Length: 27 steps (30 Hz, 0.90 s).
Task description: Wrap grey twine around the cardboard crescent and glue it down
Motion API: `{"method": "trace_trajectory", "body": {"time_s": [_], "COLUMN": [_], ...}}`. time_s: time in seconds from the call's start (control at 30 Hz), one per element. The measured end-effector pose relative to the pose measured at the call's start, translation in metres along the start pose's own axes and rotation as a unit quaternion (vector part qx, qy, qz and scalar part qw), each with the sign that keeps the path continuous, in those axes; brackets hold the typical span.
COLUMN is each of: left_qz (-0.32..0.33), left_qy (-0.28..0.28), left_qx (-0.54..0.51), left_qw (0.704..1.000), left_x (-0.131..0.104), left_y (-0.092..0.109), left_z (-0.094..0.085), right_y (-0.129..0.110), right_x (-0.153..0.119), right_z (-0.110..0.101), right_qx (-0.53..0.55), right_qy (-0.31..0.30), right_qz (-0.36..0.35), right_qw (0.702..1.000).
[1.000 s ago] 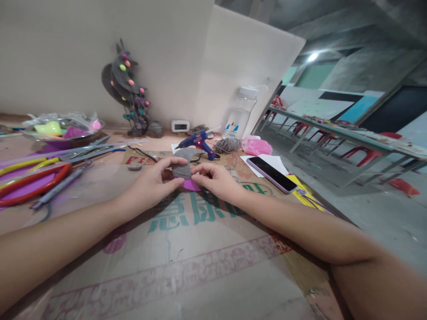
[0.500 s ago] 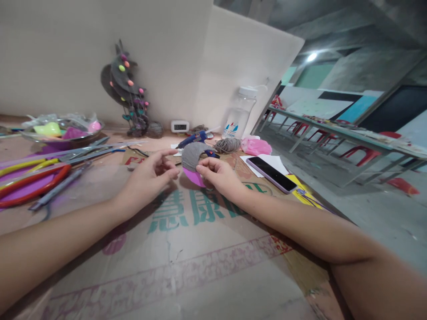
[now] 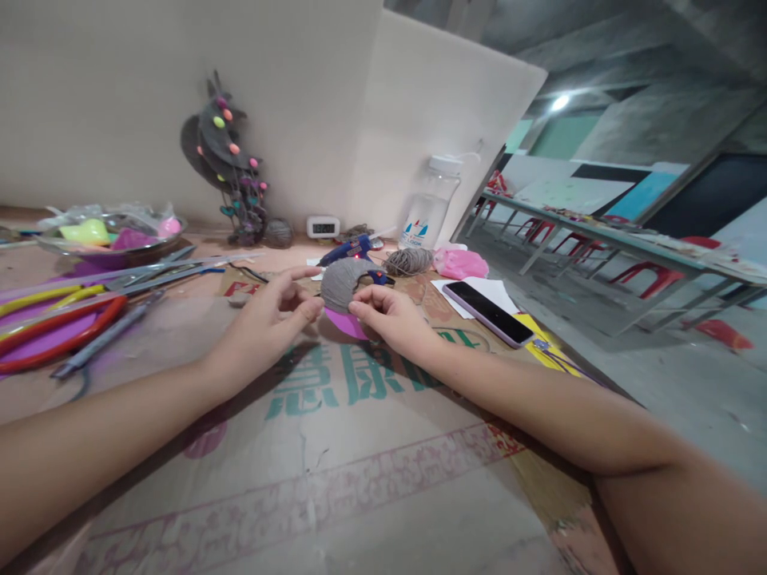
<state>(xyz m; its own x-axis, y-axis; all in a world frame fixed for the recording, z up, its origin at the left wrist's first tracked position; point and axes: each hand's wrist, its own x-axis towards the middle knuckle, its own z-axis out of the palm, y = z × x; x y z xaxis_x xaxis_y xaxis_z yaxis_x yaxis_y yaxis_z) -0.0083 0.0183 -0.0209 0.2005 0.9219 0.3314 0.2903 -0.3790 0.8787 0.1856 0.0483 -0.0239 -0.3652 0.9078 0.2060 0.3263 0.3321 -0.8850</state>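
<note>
A crescent-shaped piece [image 3: 340, 285] is wrapped in grey yarn, and its lower end is bare purple. My right hand [image 3: 392, 318] pinches its right side between thumb and fingers, holding it above the cardboard. To its left, my left hand [image 3: 279, 310] is curved with thumb and fingers apart. The left fingertips come close to the crescent's edge; whether they touch it I cannot tell. Just behind the piece lies a blue glue gun [image 3: 347, 251] with a small red light. A ball of grey yarn [image 3: 409, 261] rests beyond my right hand.
Scissors with red handles [image 3: 89, 335] and a bowl of colourful bits [image 3: 113, 249] lie left. A finished-looking moon ornament [image 3: 224, 152] leans on the wall near a small clock [image 3: 323, 227]. A bottle [image 3: 430, 204], pink bag [image 3: 460, 262] and phone [image 3: 488, 314] stand or lie right.
The crescent has shifted slightly left and turned a little, closer to my left hand. My right hand has kept its pinch. A red light now shows on the glue gun.
</note>
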Motion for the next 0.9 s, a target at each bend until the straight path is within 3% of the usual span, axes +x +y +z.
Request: {"method": "trace_trajectory", "body": {"time_s": [0.13,0.3,0.9], "left_qz": [0.037,0.011,0.024], "left_qy": [-0.026,-0.051,-0.012], "left_qx": [0.025,0.036,0.045], "left_qw": [0.999,0.998,0.999], "left_x": [-0.002,-0.0017,0.0011], "left_y": [-0.0003,-0.0016,-0.0039], "left_z": [0.002,0.002,0.0], "right_y": [-0.0028,-0.0021,-0.0033], "right_x": [-0.0013,-0.0015,-0.0023], "right_z": [0.0015,0.0021,0.0021], "right_qx": [-0.016,-0.023,-0.093], "right_qy": [-0.018,-0.037,-0.044], "right_qz": [-0.018,-0.032,-0.043], "right_qw": [1.0,0.999,0.994]}}
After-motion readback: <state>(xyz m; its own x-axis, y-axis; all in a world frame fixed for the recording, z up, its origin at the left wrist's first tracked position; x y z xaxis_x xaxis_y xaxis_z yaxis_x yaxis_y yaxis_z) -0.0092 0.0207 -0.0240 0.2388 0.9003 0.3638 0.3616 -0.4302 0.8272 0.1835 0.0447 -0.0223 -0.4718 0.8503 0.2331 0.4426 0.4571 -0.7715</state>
